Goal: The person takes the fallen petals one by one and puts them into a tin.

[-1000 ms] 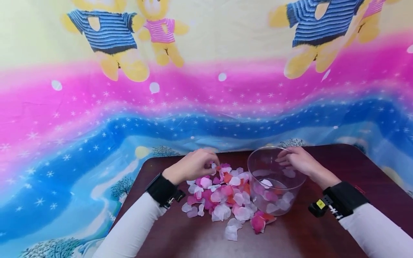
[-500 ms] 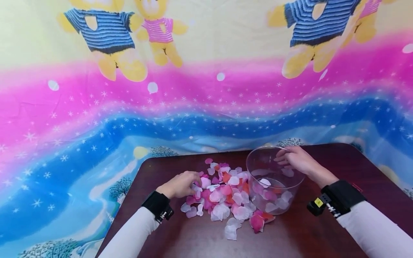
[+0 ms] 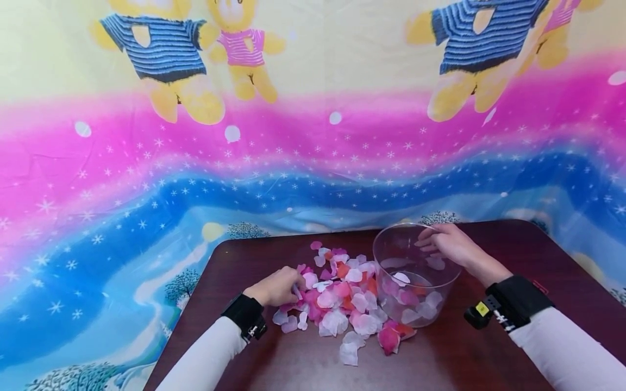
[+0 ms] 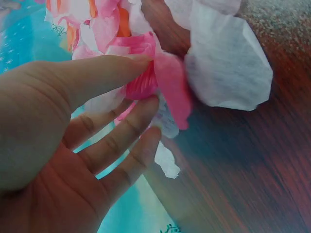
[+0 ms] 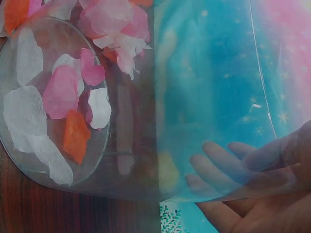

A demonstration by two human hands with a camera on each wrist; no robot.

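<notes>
In the head view my left hand is at the left edge of a loose heap of artificial petals in pink, white and orange. The left wrist view has the thumb and fingers pinching a deep pink petal, with more petals just behind. My right hand grips the far right rim of a clear plastic bucket, which stands beside the heap. Through its wall, the right wrist view shows several petals on the round base, and the right fingers spread along the plastic.
Everything lies on a dark reddish-brown table. White petals and a red-and-orange clump lie at the near side of the heap. A printed curtain with bears and snowflakes hangs right behind the table.
My left hand has come from the heap's far side back toward its near left edge, and its fingers have closed in on petals there. The right hand and bucket stay in place.
</notes>
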